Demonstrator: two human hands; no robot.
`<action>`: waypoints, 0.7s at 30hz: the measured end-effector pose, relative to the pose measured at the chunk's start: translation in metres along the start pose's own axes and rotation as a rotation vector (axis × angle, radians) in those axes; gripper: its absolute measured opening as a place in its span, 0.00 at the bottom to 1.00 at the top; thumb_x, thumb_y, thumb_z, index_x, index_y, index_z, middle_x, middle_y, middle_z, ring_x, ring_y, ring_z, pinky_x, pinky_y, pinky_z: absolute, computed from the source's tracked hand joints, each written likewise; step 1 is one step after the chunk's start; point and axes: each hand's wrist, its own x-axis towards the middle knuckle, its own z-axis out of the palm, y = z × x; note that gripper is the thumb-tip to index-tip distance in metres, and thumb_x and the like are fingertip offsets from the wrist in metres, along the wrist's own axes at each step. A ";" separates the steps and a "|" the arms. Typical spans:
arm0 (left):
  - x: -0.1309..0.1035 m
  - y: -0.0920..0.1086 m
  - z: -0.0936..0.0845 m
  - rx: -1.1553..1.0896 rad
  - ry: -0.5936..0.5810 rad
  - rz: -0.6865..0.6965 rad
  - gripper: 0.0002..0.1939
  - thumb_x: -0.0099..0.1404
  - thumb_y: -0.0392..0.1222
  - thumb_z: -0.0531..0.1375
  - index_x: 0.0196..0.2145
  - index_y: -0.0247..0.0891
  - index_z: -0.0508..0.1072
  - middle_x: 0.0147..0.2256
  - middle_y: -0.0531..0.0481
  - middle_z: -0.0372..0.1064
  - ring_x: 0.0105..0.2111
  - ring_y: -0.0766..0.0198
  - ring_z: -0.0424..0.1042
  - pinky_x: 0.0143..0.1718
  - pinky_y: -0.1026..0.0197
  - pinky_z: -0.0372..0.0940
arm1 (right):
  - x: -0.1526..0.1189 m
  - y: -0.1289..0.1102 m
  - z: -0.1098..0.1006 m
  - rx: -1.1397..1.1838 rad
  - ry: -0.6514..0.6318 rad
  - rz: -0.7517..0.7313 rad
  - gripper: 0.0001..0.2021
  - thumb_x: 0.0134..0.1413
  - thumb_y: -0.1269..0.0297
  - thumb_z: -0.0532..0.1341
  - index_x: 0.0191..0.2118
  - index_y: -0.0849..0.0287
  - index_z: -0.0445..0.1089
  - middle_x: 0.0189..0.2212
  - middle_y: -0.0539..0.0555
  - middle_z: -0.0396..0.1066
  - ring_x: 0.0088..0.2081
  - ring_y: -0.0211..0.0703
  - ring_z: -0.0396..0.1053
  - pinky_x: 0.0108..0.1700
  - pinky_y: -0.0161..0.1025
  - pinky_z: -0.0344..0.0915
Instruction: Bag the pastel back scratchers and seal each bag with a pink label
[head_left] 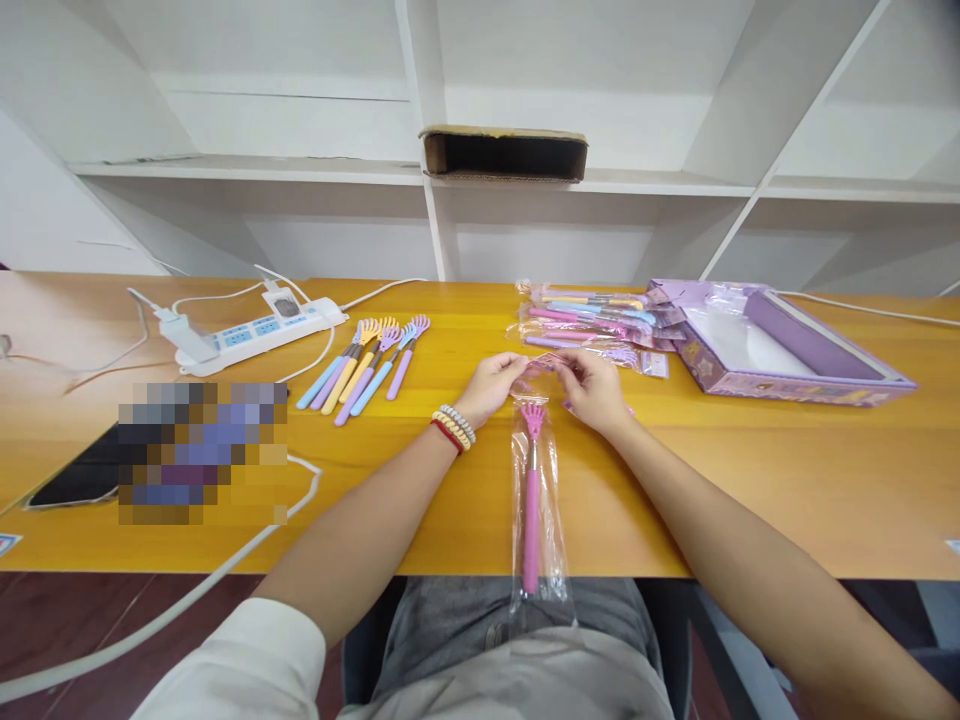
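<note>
A pink back scratcher [532,520] lies inside a long clear plastic bag [555,545], its claw end away from me and its handle reaching over the table's front edge. Beyond the claw, my left hand [491,385] pinches the bag's top end from the left. From the right, my right hand [592,388] pinches the same end, fingertips close to those of the left. Part of another pink item [631,411] peeks out by my right hand, mostly hidden. Several unwrapped back scratchers [367,370] in blue, yellow and purple lie to the left.
Bagged back scratchers [585,325] are piled behind my right hand, against an open purple box [795,385]. A white power strip [262,335] with cables sits at the back left, near a dark phone-like slab [75,470]. A cardboard box [506,155] rests on the white shelf [300,172].
</note>
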 end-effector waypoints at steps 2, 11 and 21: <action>0.000 -0.001 0.000 -0.021 -0.020 0.006 0.14 0.59 0.47 0.57 0.35 0.33 0.72 0.36 0.45 0.73 0.35 0.64 0.71 0.34 0.63 0.64 | 0.000 0.002 0.001 0.022 0.007 0.048 0.09 0.54 0.60 0.55 0.36 0.58 0.68 0.28 0.53 0.70 0.28 0.39 0.65 0.33 0.38 0.63; 0.000 -0.001 -0.002 -0.031 -0.028 -0.029 0.16 0.58 0.50 0.56 0.35 0.33 0.71 0.36 0.45 0.73 0.30 0.65 0.71 0.30 0.65 0.61 | -0.001 0.000 0.000 0.062 0.005 0.118 0.12 0.52 0.55 0.56 0.35 0.57 0.70 0.24 0.51 0.69 0.22 0.36 0.63 0.23 0.34 0.60; 0.001 0.001 -0.002 -0.084 -0.044 -0.049 0.14 0.58 0.49 0.57 0.33 0.33 0.71 0.37 0.44 0.74 0.29 0.65 0.72 0.30 0.64 0.60 | 0.001 0.001 0.000 0.087 0.011 0.126 0.11 0.51 0.56 0.58 0.35 0.56 0.73 0.30 0.52 0.73 0.27 0.40 0.68 0.31 0.37 0.65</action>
